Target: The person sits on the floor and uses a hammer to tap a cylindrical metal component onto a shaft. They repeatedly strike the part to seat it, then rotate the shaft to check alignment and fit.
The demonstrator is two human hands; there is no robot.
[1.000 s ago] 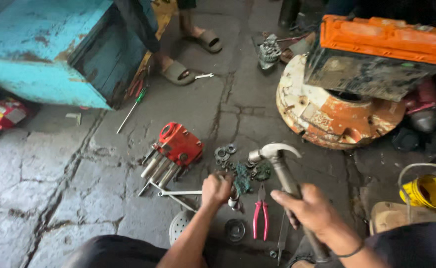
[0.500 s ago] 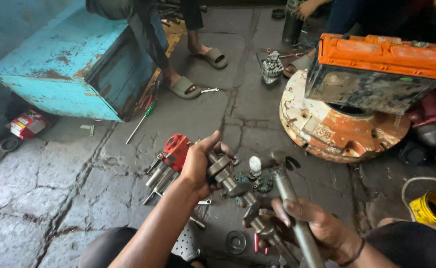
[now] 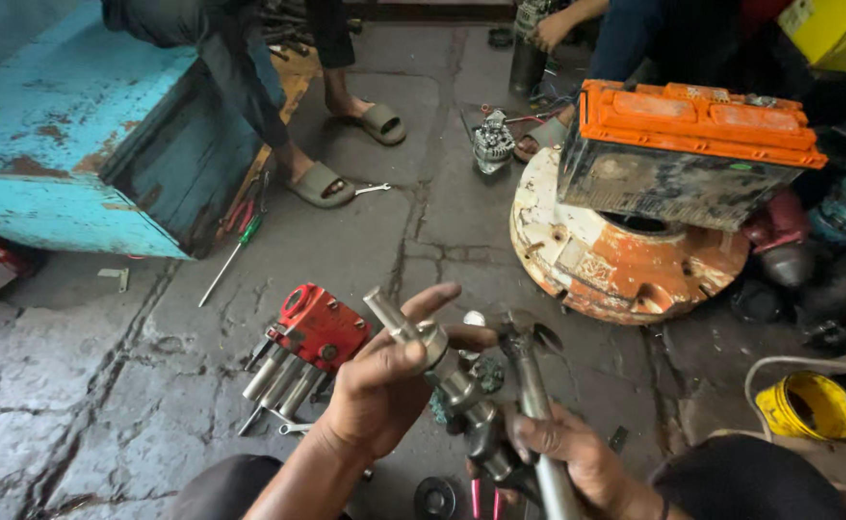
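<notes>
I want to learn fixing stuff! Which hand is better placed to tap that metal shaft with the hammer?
Probably the right hand: it already grips the hammer by its handle, head beside the shaft. The left hand is wrapped around the shaft.

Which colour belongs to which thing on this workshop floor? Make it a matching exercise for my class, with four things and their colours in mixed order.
Things:
1. bucket
2. battery lid
3. cabinet
4. screwdriver handle

Colours:
A. green
B. orange
C. yellow
D. worn turquoise blue

Pairs: 1-C, 2-B, 3-D, 4-A
</notes>
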